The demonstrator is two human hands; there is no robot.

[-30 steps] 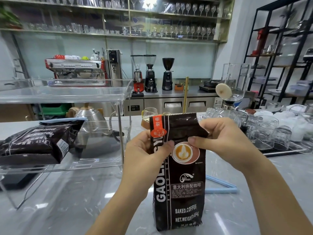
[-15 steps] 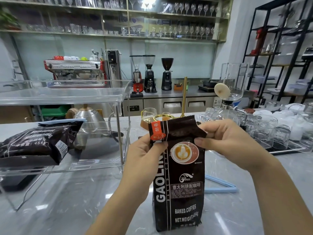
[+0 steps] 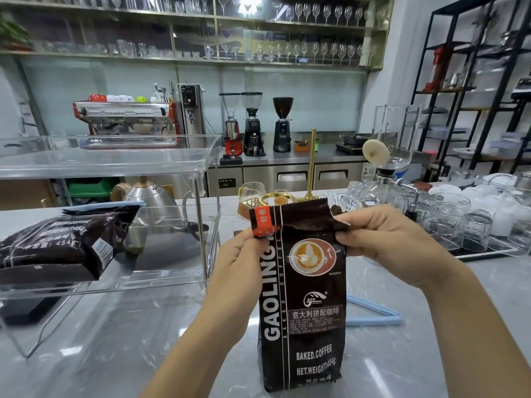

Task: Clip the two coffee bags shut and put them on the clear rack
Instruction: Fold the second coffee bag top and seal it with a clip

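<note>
Coffee bag stands upright on the grey marble worktop, near its front edge and about midway along it, its top flap unclipped and half folded. Left hand pinches the bag's upper left corner, thumb and fingers closed on the orange seal strip. Right hand pinches the upper right corner, its fingers curled over the crumpled flap edge. Both forearms reach in from the front edge of the worktop.

Just behind the bag's lower right side a light blue bag clip lies flat on the worktop, spread open in a V and touched by neither hand. Toward the left edge stands the clear rack, a two-tier acrylic shelf. On its lower tier lies the second coffee bag on its side, with a blue clip across its folded top. A steel kettle shows through the rack behind it. Toward the right edge, clear glasses sit crowded on a tray. Past the far edge are a brass pour-over stand and, on the back counter, a red espresso machine and three grinders.
</note>
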